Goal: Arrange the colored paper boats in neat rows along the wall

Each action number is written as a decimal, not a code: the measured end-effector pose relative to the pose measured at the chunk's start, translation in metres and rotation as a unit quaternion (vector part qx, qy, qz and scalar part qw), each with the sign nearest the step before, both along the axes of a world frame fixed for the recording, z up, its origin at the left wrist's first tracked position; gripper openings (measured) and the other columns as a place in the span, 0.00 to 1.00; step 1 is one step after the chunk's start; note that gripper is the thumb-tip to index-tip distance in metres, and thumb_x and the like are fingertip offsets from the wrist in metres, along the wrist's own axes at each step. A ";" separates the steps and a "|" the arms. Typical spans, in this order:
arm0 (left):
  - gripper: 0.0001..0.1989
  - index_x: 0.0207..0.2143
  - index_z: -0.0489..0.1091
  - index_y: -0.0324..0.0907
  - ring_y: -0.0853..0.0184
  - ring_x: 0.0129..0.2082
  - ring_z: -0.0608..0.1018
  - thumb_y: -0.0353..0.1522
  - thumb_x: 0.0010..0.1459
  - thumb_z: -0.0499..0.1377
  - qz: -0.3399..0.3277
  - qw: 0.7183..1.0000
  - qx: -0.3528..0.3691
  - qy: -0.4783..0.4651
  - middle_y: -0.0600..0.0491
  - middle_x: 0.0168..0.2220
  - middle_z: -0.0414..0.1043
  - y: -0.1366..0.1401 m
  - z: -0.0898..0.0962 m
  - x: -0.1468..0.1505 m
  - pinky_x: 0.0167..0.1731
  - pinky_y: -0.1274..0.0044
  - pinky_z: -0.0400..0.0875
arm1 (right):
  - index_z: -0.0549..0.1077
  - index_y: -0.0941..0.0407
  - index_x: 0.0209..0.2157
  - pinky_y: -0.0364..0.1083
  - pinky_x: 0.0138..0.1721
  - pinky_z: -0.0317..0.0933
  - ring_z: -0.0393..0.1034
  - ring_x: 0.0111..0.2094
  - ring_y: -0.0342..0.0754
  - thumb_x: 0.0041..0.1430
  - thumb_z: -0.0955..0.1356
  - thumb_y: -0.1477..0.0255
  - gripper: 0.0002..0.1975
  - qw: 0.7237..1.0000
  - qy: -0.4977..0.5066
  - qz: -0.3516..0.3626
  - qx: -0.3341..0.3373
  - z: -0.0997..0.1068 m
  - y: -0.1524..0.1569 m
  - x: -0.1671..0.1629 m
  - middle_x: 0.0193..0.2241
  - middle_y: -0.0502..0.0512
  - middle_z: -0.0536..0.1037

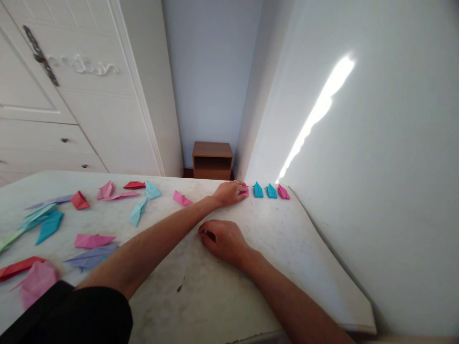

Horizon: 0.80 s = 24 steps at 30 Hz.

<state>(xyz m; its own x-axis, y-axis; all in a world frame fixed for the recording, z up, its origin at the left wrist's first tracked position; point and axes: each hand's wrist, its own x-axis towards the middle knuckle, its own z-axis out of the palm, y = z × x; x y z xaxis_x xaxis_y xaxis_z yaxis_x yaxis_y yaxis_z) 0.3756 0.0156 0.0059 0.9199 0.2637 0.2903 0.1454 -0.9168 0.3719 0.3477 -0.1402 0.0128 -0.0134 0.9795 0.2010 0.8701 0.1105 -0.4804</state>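
My left hand (pixel 231 193) reaches to the far edge of the table, its fingers closed on a pink folded paper crane (pixel 244 192) that they partly cover. To the right of it, two blue paper cranes (pixel 258 190) and a magenta paper crane (pixel 283 192) stand in a row along that edge. My right hand (pixel 224 239) rests on the tabletop below the left one, fingers curled in toward the thumb, with nothing seen in them. Left of my left hand lies another pink paper crane (pixel 182 198), apart from it.
Several folded paper pieces in pink, red, blue, purple and green lie scattered over the left of the white table (pixel 201 306), among them a red one (pixel 79 200). A wall (pixel 376 167) borders the right side. Beyond stand a white wardrobe (pixel 107 105) and a brown nightstand (pixel 213 149).
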 end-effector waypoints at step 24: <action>0.14 0.46 0.77 0.50 0.62 0.49 0.75 0.41 0.61 0.56 0.028 0.999 -0.020 -0.013 0.55 0.54 0.72 -0.009 -0.003 0.014 0.48 0.75 0.67 | 0.75 0.55 0.34 0.42 0.31 0.54 0.72 0.32 0.46 0.61 0.66 0.73 0.05 1.000 -0.007 -0.009 0.003 0.001 0.000 -0.001 0.32 0.52 0.79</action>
<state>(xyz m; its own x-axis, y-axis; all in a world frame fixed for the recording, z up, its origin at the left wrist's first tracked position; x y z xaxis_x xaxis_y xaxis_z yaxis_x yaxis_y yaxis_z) 0.3898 0.0062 0.0032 0.8957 0.3255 0.3029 0.1850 -0.8923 0.4118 0.3467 -0.1402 0.0134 0.0018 0.9785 0.2060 0.8787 0.0968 -0.4674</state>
